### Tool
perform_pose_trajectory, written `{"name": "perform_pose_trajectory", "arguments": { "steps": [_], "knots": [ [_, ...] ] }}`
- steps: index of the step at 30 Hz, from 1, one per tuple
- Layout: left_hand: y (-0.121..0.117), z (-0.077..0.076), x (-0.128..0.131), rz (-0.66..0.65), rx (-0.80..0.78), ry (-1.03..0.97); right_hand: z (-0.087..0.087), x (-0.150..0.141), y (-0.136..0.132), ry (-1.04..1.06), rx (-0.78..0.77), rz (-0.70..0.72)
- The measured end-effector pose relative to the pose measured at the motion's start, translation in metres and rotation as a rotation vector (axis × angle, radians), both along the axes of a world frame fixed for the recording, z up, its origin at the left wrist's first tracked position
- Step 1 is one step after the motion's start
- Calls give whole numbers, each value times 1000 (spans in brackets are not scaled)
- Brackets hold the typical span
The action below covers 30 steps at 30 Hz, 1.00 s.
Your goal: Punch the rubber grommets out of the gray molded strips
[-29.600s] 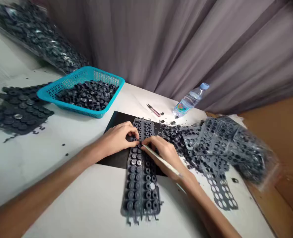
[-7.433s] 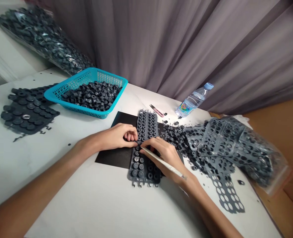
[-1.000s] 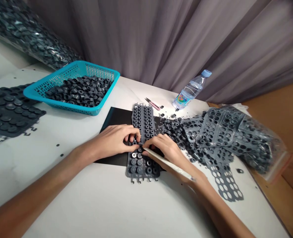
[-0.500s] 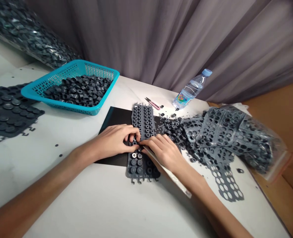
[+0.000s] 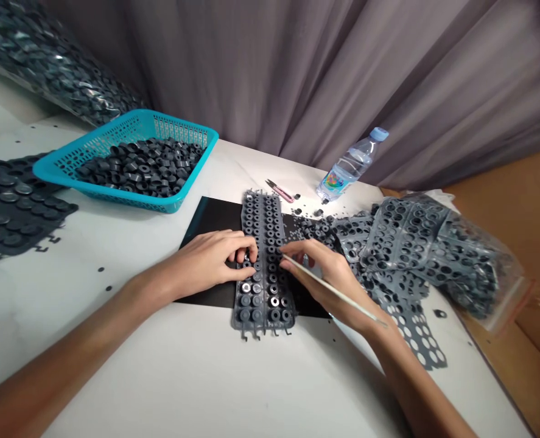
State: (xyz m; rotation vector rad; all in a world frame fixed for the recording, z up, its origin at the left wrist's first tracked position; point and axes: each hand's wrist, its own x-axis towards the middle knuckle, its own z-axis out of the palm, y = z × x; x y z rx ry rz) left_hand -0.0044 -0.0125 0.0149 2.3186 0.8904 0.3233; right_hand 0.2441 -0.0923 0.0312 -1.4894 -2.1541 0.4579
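A grey moulded rubber sheet (image 5: 263,255) with rows of round ring-shaped pieces lies lengthwise on a black mat (image 5: 215,219). My left hand (image 5: 219,255) is at its left edge, fingers curled and thumb resting on the sheet, holding it there. Between that thumb and forefinger a gap shows over the rings. My right hand (image 5: 324,267) is closed on a thin whitish stick-like tool (image 5: 343,295). The tool's front end meets the fingertips at the sheet's right rows; whether it touches a ring I cannot tell.
A turquoise basket (image 5: 173,204) of loose black rings stands at the back left, beside another moulded sheet (image 5: 18,210). Pink-handled snips (image 5: 279,191) and a water bottle (image 5: 349,164) are behind. Punched-out sheets (image 5: 402,237), loose rings and a clear bag (image 5: 502,267) lie right.
My right hand has moved right with the tool, from the sheet's middle to its right rows, uncovering the lower right rings. My left hand has barely moved.
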Motion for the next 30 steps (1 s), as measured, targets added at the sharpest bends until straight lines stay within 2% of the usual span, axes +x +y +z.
{"name": "perform_pose_trajectory", "arguments": {
  "steps": [3,5,9,18,30],
  "knots": [
    [0,0,1,1,-4,-9,-2,-10,-3,-22,12,174],
    [0,-1,1,6,-1,-11,-6,-14,-2,-78,72,225],
    [1,-2,1,11,1,-12,-11,-16,0,-136,142,212],
    [1,-4,1,12,-1,-9,-20,-15,3,-155,197,240],
    [2,-5,1,12,3,-10,-13,-16,1,-143,146,233]
  ]
}}
